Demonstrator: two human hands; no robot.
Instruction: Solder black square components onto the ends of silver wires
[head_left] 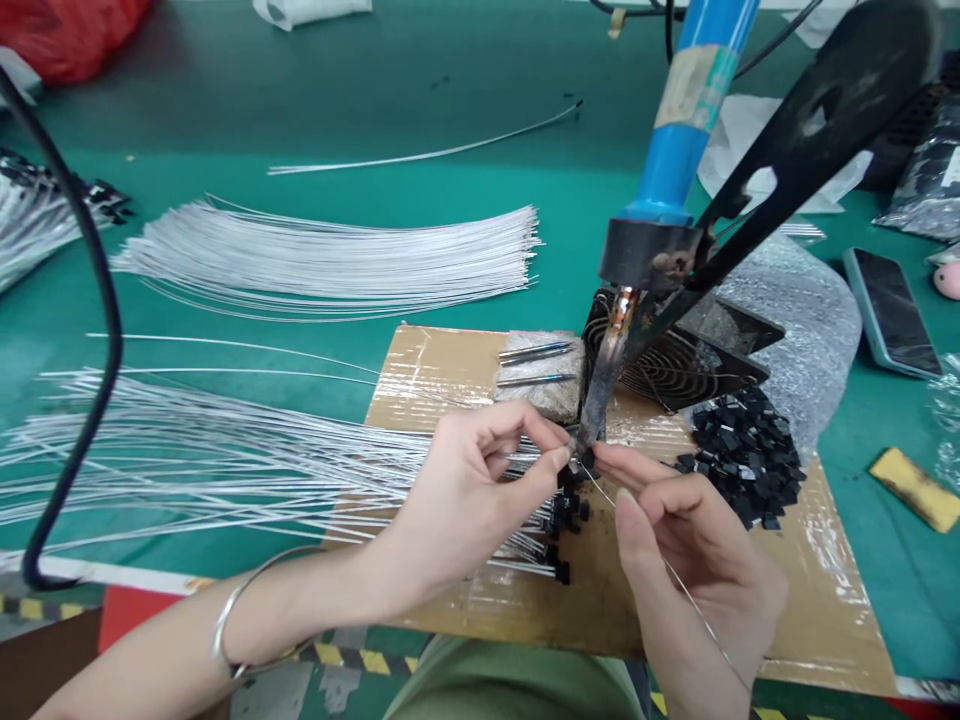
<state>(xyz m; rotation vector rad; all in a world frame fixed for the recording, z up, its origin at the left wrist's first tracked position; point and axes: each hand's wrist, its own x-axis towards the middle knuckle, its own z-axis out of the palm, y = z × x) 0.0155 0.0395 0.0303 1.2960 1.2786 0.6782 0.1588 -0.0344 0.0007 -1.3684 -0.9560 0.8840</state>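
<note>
A blue-handled soldering iron (667, 150) is fixed in a black stand with its tip (594, 405) pointing down. Just at that tip, my left hand (472, 500) pinches thumb and forefinger together on a small end; a thin white wire (300, 352) runs toward these fingers from the left. My right hand (697, 550) is closed around a thin solder wire (694, 600), whose end reaches the tip. My right forefinger lies close to the iron; whether it also touches a black part there is hidden. White wires with black ends (559, 570) lie under my left hand.
Cardboard (817, 600) covers the work area, with a pile of black connectors (746, 455) at right. Behind are spare tips (536, 365) and a fan (667, 365). A white wire bundle (337, 255), phone (892, 310), yellow sponge (913, 488) and black cable (105, 300) surround it.
</note>
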